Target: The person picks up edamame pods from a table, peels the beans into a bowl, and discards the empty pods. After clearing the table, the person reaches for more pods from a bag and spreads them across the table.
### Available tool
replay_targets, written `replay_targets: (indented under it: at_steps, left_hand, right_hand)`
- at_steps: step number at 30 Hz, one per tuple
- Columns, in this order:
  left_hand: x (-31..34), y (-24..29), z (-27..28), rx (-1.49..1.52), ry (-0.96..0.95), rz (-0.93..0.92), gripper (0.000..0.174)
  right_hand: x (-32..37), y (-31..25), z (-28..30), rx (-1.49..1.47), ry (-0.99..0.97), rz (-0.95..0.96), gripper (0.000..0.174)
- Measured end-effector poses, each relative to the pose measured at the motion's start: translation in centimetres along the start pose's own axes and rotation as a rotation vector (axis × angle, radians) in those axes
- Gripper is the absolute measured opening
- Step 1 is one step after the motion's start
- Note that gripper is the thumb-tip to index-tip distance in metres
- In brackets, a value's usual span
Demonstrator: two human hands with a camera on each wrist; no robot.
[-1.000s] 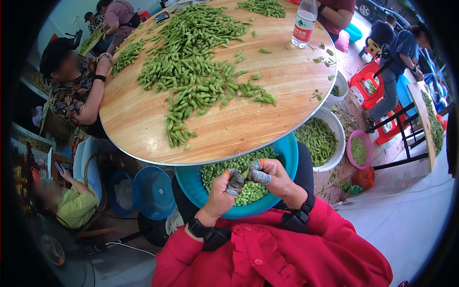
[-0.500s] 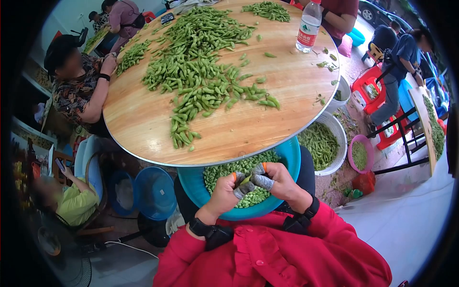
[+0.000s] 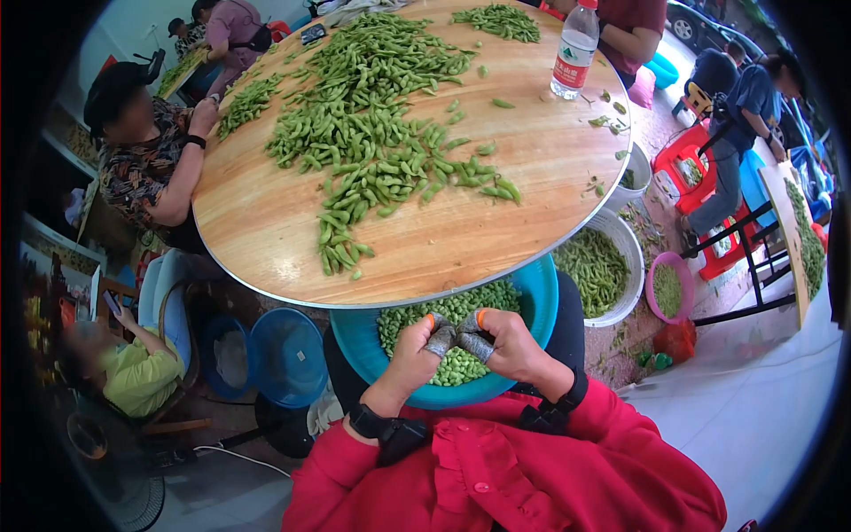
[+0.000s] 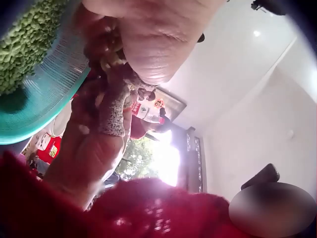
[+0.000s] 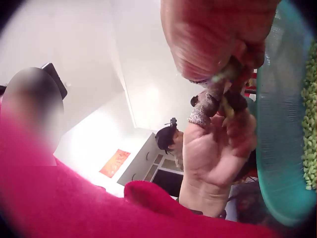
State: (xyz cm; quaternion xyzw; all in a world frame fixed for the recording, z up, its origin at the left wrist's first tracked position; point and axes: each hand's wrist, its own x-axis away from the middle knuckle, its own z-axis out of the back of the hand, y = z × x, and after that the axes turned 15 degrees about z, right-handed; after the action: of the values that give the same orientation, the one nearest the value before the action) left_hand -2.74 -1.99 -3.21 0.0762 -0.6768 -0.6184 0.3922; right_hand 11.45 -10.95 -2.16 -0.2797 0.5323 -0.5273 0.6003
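Both hands meet thumb to thumb over a teal basin [image 3: 355, 365] of shelled green soybeans [image 3: 457, 365]. My left hand [image 3: 415, 353] and right hand [image 3: 516, 351] wear grey knitted covers on the thumbs, with orange showing at nearby fingers. Between them they pinch a green soybean pod [image 5: 228, 112], mostly hidden by the fingers; the head view hides it altogether. In the left wrist view the right hand [image 4: 91, 148] faces the left palm, fingers curled in. The basin's perforated wall shows in the right wrist view, beside the hands.
A round wooden table [image 3: 257, 226] carries a large heap of soybean pods [image 3: 363, 106] and a water bottle [image 3: 574, 55]. At right stand a white basket [image 3: 635, 275] of pods and a pink basin [image 3: 652, 293]. Blue tubs [image 3: 288, 355] sit at left. Other people are around the table.
The pod showed between the hands earlier and is now covered in the head view. The thumbs have come together, tip to tip. The head view has shifted slightly.
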Motion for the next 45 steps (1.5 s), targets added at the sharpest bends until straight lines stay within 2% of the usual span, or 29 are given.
replay_targets:
  at_steps: [3, 6, 9, 10, 12, 16, 18, 19, 20, 21, 22, 24, 27, 29, 32, 33, 35, 38, 41, 44, 45]
  left_hand:
    - [-0.3, -0.9, 0.0, 0.004, 0.026, 0.033, 0.007]
    - [-0.5, -1.3, 0.0, 0.087, 0.02, 0.05, 0.011]
    - [-0.2, -0.5, -0.4, 0.206, -0.027, 0.094, 0.013]
    - [-0.2, -0.2, -0.4, 0.19, -0.037, 0.082, 0.014]
    - [-0.4, -0.7, -0.4, 0.166, -0.027, 0.038, 0.016]
    - [-0.8, -1.7, -0.4, 0.071, 0.053, 0.065, 0.017]
    - [-1.3, -2.3, -0.6, 0.025, 0.077, 0.037, 0.017]
    - [-1.1, -2.1, -0.3, -0.132, 0.09, 0.031, 0.017]
    - [-0.6, -1.7, 0.0, -0.289, 0.102, 0.027, 0.017]
    - [0.0, -0.8, 0.2, -0.447, 0.113, 0.023, 0.017]
    - [0.6, 0.9, 0.2, -0.493, 0.155, 0.035, 0.019]
    - [0.6, 3.1, 1.3, -0.594, 0.278, -0.158, 0.021]
    - [-1.9, 5.6, 3.7, -0.732, 0.552, -0.37, 0.023]
    - [-4.2, 7.9, 5.1, -0.878, 0.696, -0.275, 0.017]
    - [-8.6, 8.0, 7.6, -1.168, 0.777, -0.308, 0.013]
    - [-9.1, 8.3, 7.6, -1.186, 0.757, -0.253, 0.012]
    - [-9.7, 8.7, 7.4, -1.221, 0.713, -0.142, 0.011]
    - [-8.3, 8.2, 6.0, -1.009, 0.562, -0.171, 0.006]
    - [-5.0, 6.2, 2.9, 0.139, 0.068, 0.016, 0.006]
    - [-1.8, 5.5, 1.5, 0.522, -0.253, 0.189, 0.003]
    - [-1.3, 5.1, 1.3, 0.533, -0.297, 0.222, 0.004]
  right_hand:
    - [0.4, 0.9, -0.7, 0.087, 0.002, 0.059, 0.011]
    - [0.2, 0.8, -0.6, 0.07, 0.013, 0.036, 0.009]
    - [0.1, 1.0, 0.1, -0.2, 0.036, -0.238, 0.009]
    - [0.1, 1.2, 0.2, -0.222, 0.015, -0.244, 0.01]
    - [0.1, 0.8, 0.0, -0.19, 0.021, -0.182, 0.01]
    - [0.4, 1.2, -0.5, -0.012, -0.039, -0.106, 0.008]
    - [0.5, 1.1, -0.2, 0.012, 0.036, -0.041, 0.008]
    - [0.6, 1.3, 0.1, 0.024, 0.073, -0.007, 0.008]
    - [1.0, 1.6, 1.3, 0.035, 0.134, -0.067, 0.008]
    - [1.2, 1.5, 3.0, 0.005, 0.253, -0.062, 0.009]
    - [1.7, 2.2, 5.2, 0.252, 0.331, -0.178, 0.01]
    - [3.7, 5.2, 9.6, 0.184, 0.563, -0.322, 0.015]
    - [6.5, 6.3, 13.6, -0.002, 0.741, -0.484, 0.02]
    - [7.8, 6.6, 14.2, -0.054, 0.752, -0.484, 0.018]
    - [8.1, 6.5, 13.2, -0.102, 0.756, -0.496, 0.017]
    - [7.3, 5.7, 12.3, -0.128, 0.801, -0.484, 0.014]
    - [6.5, 5.4, 11.6, -0.101, 0.686, -0.446, 0.013]
    - [4.3, 3.6, 9.6, -0.206, 0.542, -0.305, 0.016]
    - [1.5, 0.8, 6.9, -0.355, 0.342, -0.239, 0.019]
    - [-1.0, -1.5, 4.3, -0.501, 0.207, -0.234, 0.022]
    - [-1.3, -1.8, 3.6, -0.552, 0.186, -0.238, 0.021]
